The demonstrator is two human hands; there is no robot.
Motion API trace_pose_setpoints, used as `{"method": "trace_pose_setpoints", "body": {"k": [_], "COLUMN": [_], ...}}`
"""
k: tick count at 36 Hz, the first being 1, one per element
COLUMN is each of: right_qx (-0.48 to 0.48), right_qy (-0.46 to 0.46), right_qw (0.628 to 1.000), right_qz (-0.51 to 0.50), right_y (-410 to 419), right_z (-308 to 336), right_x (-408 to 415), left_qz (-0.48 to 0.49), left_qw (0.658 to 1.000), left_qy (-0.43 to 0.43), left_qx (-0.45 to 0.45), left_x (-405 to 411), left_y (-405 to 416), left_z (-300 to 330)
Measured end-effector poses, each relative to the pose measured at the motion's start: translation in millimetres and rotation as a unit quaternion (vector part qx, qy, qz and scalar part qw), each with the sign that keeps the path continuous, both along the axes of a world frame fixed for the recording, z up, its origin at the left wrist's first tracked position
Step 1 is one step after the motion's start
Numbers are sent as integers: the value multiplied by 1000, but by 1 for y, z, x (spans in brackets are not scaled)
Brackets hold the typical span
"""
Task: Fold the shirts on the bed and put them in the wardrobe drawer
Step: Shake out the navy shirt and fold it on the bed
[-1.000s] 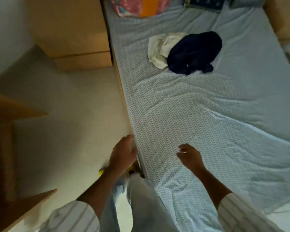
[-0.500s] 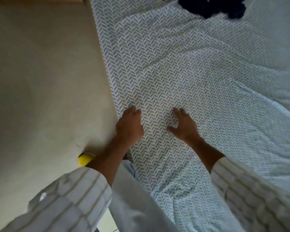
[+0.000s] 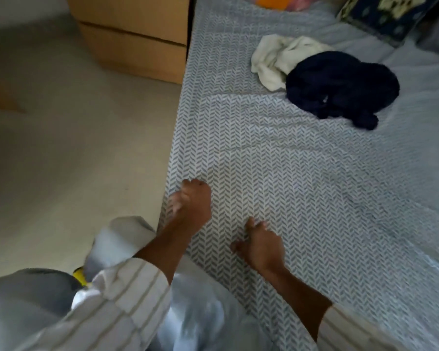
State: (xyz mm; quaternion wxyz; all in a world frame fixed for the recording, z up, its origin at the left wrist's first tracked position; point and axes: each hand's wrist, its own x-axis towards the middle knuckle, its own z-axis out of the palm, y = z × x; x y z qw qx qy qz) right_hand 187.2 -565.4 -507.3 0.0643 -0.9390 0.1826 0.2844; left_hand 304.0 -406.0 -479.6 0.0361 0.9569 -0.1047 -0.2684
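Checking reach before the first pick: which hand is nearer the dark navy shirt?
Right. The right hand rests on the bed sheet below the dark navy shirt; the left hand sits by the bed's left edge, farther off.

floor point(image 3: 74, 153): pale, bare | wooden cabinet point(image 3: 134, 34): against bedside | light: dim

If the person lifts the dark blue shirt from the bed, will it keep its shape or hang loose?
The dark blue shirt lies crumpled in soft folds, so it will probably go limp and hang loose when lifted. It looks like thin cloth, so likely light. One edge overlaps the white shirt, so it may drag that one slightly.
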Motion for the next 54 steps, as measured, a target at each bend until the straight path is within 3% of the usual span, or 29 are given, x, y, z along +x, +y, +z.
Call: {"method": "trace_pose_setpoints", "body": {"k": [4, 8, 14, 22, 29, 32, 36, 41, 47, 51, 54], "right_qx": [59, 119, 200, 147, -25, 18, 83, 63, 149, 215, 283], "right_qy": [-41, -116, -176, -273, -280, -316, -372, -338, -360, -354, -346], "right_qw": [997, 983, 964, 947, 959, 948, 914, 921, 913, 904, 892], "right_qz": [32, 73, 3, -87, 41, 10, -140, -184, -123, -102, -58], "right_y": [-18, -45, -117, -232, -286, -297, -298, -293, -236, -184, -147], "right_z": [0, 4, 1, -11, -30, -41, -46, -38, -44, -39, -27], "right_x": [-4, 1, 35, 160, 273, 296, 312, 313, 242, 165, 111], "left_qz": [47, 53, -1, -107, -86, -91, -93, -79, -79, -77, -2], "left_qw": [998, 999, 997, 993, 988, 986, 987, 988, 990, 993, 975], "left_qy": [14, -6, 24, 48, 95, 98, 88, 98, 104, 73, 94], "left_qx": [36, 0, -75, -3, 81, 96, 102, 94, 56, -55, -200], "left_x": [-21, -31, -14, 53, 66, 71, 75, 76, 75, 71, 64], "left_y": [-27, -46, -90, -152, -169, -172, -176, -173, -168, -142, -124], "left_z": [0, -1, -11, -18, -21, -26, -29, -28, -31, -41, -40]}}
